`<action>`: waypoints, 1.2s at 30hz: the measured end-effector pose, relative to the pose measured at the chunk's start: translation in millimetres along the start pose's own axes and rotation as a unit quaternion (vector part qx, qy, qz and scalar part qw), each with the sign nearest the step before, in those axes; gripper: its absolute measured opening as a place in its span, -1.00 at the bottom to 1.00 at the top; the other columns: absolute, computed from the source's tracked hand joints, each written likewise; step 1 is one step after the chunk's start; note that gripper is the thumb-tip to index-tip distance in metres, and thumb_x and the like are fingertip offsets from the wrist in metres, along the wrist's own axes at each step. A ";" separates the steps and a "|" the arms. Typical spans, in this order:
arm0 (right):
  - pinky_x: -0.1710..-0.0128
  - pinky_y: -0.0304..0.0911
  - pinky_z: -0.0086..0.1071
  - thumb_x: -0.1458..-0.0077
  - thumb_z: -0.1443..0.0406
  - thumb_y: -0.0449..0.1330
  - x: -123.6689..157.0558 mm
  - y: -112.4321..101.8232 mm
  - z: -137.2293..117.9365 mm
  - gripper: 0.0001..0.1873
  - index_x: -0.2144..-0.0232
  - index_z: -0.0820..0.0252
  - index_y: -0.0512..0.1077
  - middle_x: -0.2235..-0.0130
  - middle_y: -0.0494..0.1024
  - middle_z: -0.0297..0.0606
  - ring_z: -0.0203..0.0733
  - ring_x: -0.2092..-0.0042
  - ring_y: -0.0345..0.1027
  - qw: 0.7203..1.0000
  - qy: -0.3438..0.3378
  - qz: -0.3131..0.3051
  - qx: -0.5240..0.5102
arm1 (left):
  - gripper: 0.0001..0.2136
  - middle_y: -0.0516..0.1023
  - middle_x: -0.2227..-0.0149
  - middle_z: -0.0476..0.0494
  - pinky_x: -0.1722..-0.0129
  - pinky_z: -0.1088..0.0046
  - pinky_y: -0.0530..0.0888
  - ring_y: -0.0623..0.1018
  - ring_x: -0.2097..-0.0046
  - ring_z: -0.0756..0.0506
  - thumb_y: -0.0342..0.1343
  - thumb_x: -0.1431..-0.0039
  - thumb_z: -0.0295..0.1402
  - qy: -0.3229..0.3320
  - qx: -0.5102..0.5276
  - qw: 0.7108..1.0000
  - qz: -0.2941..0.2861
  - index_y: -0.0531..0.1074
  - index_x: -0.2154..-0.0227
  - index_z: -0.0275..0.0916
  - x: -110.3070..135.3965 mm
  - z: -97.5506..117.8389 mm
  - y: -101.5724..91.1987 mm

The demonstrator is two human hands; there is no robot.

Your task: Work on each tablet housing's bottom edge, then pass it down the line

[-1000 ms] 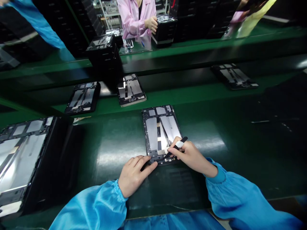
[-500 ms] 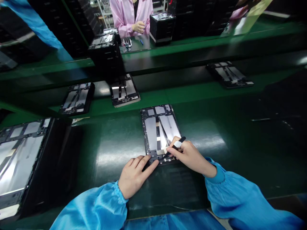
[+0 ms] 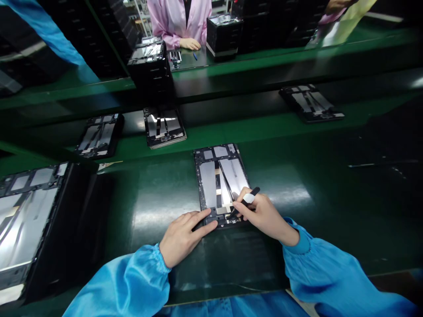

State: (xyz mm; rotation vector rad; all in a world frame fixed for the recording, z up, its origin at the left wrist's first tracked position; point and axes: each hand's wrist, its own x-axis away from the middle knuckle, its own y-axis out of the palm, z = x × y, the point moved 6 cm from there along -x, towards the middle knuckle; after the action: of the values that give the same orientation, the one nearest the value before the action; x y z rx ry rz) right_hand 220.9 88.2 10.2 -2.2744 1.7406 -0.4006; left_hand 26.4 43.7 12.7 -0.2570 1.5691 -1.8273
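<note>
An opened tablet [image 3: 208,178], its silver inside and ribbon cables showing, lies flat on the green work surface before me. My left hand [image 3: 185,233] rests at its near left corner, fingers spread and two fingertips on the frame. In my right hand [image 3: 259,211] is a slim black pen-like tool [image 3: 254,191] with a white band, gripped between thumb and fingers. The tool's dark tip meets the tablet's lower edge near small connectors. Whether the tool has one prong or two I cannot make out.
Beyond the surface, more opened tablets lie on a green strip: one on the left [image 3: 99,135], one mid-left [image 3: 165,127], one on the right [image 3: 312,103]. A tall stack [image 3: 150,66] stands behind. Large at the left is another tablet stack [image 3: 29,220]. A person in pink [image 3: 180,22] faces me.
The tablets on the strip have shifted left. My right hand and its tool moved slightly right, and my left fingers spread a little. The person in pink lowered a hand to the bench.
</note>
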 end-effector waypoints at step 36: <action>0.62 0.35 -0.46 -0.20 0.05 0.13 -26.7 -21.1 38.1 -0.60 0.16 0.23 0.55 0.31 0.53 -0.19 -0.28 0.49 0.43 0.950 -0.047 0.279 -0.134 | -0.68 0.44 0.00 -0.21 0.11 0.23 0.52 0.52 0.08 -0.13 0.09 -0.32 -0.25 -0.619 0.186 0.689 0.327 0.35 -0.05 -0.29 -45.6 -284.8 -94.6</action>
State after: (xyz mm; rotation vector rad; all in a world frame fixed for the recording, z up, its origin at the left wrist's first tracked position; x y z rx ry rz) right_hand 247.1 120.6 -19.5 -1.7870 2.3847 0.0635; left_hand -137.3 297.5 43.7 -0.5065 0.2120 -0.8846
